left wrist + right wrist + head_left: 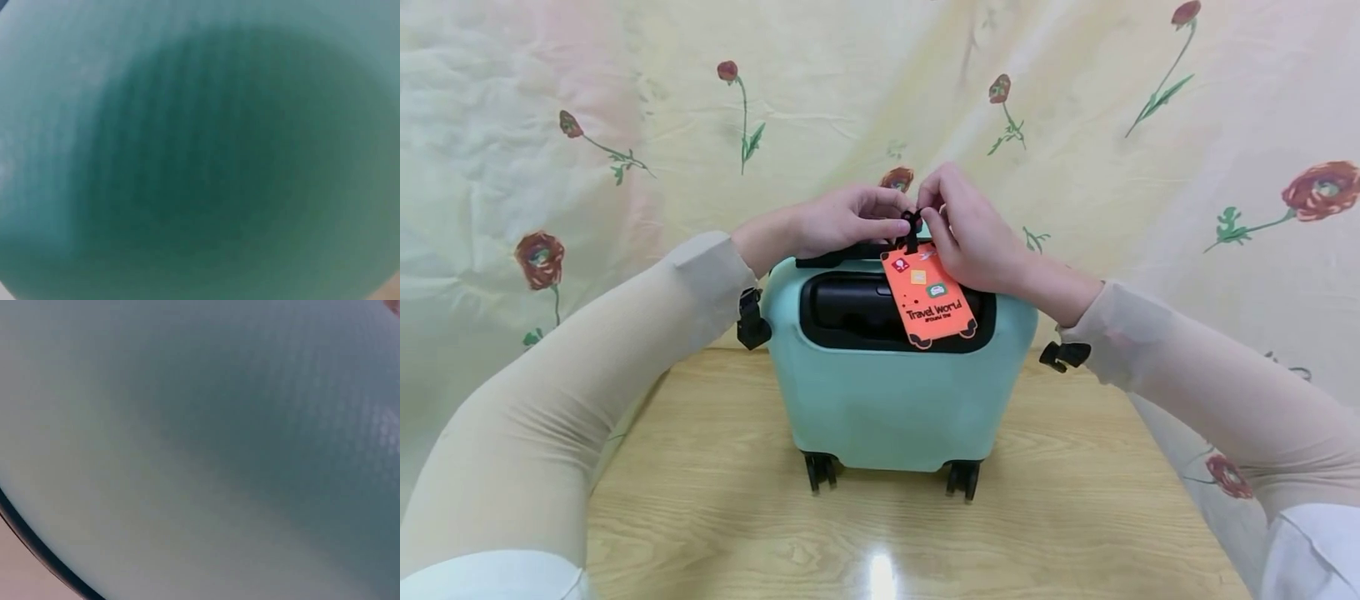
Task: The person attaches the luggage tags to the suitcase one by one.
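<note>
A mint-green suitcase (895, 408) stands upright on its black wheels in the head view. An orange luggage tag (930, 296) printed "Travel World" hangs by its black strap (912, 233) over the dark front panel (850, 308). My left hand (850, 218) pinches the strap between thumb and fingers from the left, just above the top handle (842, 254). From the right, the bent fingers of my right hand (973, 229) pinch the strap's upper end. Both wrist views are filled by the blurred green suitcase shell (212, 150), so neither shows the fingers at work.
The suitcase rests on a light wooden table (715, 500). Behind it hangs a pale cloth (835, 100) printed with red flowers. A black strap buckle hangs at each wrist, the left one (752, 319) close by the suitcase's side.
</note>
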Motion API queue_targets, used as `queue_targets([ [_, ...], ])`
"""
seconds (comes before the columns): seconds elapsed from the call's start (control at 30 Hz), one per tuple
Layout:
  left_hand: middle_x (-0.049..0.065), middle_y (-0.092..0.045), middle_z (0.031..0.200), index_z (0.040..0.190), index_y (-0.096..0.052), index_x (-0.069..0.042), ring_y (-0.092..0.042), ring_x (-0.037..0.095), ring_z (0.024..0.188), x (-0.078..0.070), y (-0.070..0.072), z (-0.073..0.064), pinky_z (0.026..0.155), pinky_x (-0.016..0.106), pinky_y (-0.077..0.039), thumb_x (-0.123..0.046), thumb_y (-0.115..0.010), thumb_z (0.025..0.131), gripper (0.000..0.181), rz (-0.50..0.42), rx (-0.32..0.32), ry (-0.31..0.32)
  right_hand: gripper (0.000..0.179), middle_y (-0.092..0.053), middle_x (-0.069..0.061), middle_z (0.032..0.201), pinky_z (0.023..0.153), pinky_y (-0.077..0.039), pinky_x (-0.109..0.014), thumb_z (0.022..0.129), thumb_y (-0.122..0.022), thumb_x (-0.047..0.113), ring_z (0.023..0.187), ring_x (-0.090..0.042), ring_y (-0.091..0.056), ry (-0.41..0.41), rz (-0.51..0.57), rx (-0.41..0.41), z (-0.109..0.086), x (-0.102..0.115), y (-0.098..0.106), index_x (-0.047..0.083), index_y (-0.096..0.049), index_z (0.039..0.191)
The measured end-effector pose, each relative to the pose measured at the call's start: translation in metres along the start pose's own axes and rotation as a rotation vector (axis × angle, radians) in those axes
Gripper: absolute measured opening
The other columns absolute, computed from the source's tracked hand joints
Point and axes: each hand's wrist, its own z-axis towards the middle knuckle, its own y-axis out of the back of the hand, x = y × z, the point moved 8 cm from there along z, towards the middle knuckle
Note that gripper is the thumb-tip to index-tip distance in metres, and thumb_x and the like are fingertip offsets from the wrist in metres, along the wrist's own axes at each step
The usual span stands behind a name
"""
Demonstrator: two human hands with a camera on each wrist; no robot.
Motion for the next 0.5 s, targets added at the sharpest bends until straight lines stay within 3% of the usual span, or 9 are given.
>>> queue_targets([
  [0.13, 0.006, -0.068, 0.120, 0.137, -0.061, 0.000, -0.062, 0.017, 0.107, 0.0024, 0.0024, -0.0033, 0.096, 0.026, -0.052, -0.009, -0.057, 0.109, 0.030, -0.016, -0.032, -0.015, 0.015, -0.060, -0.018, 0.105, 0.079, -0.048, -0.023, 0.100, -0.062, -0.002, 0.086, -0.020, -0.057, -0.045, 0.032, -0.001, 0.0026, -0.0033, 0.0000, -0.007, -0.056, 0.113],
  [0.3, 0.003, -0.068, 0.113, 0.128, -0.064, 0.001, -0.062, 0.014, 0.102, 0.0026, 0.0021, -0.0046, 0.090, 0.025, -0.052, -0.008, -0.057, 0.109, 0.022, -0.027, -0.052, -0.060, 0.011, -0.068, -0.011, 0.098, 0.077, -0.049, -0.017, 0.096, -0.070, 0.000, 0.081, -0.015, -0.061, -0.085, 0.061, -0.019, 0.0076, -0.0081, 0.0039, 0.000, -0.072, 0.106],
  [0.5, 0.008, -0.065, 0.122, 0.131, -0.060, -0.001, -0.061, 0.019, 0.110, 0.0017, 0.0010, -0.0036, 0.097, 0.027, -0.052, -0.010, -0.056, 0.110, 0.023, -0.029, -0.051, -0.065, 0.010, -0.065, -0.016, 0.100, 0.079, -0.048, -0.020, 0.099, -0.065, -0.002, 0.085, -0.018, -0.062, -0.073, 0.029, -0.036, 0.0064, -0.0098, -0.0011, -0.005, -0.068, 0.108],
])
